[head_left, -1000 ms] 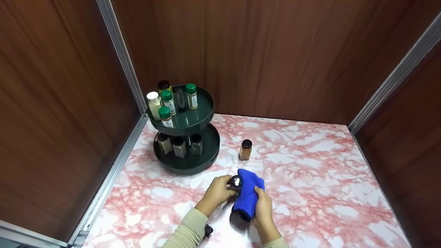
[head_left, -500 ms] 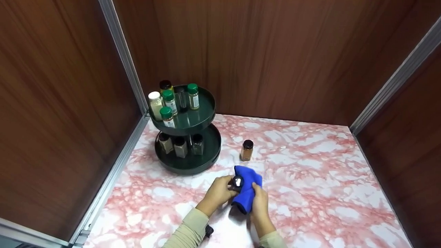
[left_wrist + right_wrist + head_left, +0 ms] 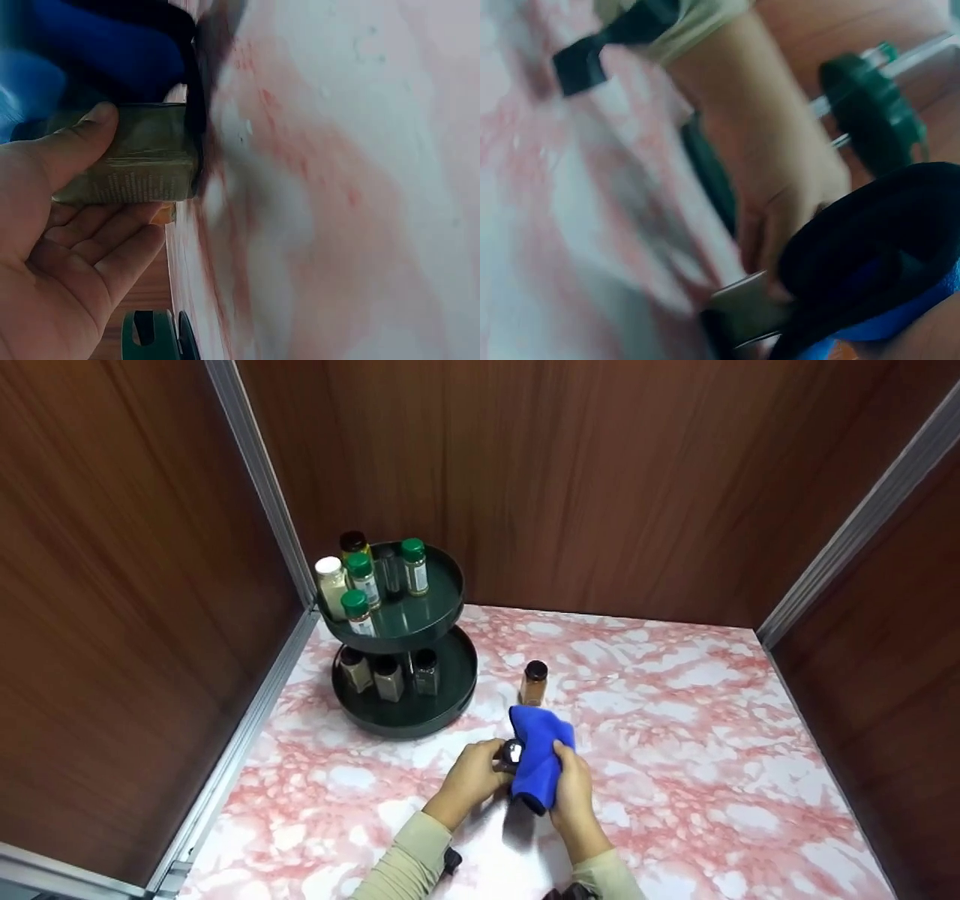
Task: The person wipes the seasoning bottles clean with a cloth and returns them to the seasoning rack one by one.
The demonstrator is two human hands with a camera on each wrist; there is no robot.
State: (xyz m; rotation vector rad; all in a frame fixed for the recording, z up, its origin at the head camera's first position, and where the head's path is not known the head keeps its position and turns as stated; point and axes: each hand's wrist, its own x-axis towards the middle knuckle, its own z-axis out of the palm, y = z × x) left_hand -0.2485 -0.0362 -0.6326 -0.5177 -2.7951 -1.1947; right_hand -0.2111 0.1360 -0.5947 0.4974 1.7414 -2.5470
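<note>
In the head view, my left hand (image 3: 471, 774) grips a square glass spice jar (image 3: 146, 169) with a shiny dark cap (image 3: 512, 751). The left wrist view shows its brownish contents and small print, with the thumb on one face and the fingers under the other. A blue cloth (image 3: 541, 754) with black edging lies against the jar's right side and hides part of it. My right hand (image 3: 574, 787) holds this cloth, thumb on top, other fingers mostly hidden behind it. Both hands are low over the marbled tabletop.
Beyond the cloth stands another spice jar (image 3: 534, 682) with orange-brown contents, its base overlapped by the cloth. At the left, a dark green two-tier turntable rack (image 3: 405, 727) carries several jars on both levels. Wood-grain panels (image 3: 600, 487) wall in the pink-and-white table (image 3: 712, 780).
The right hand and cloth have shifted forward along the jar, and the cloth now overlaps the standing jar's base. The left hand keeps its grip in nearly the same place.
</note>
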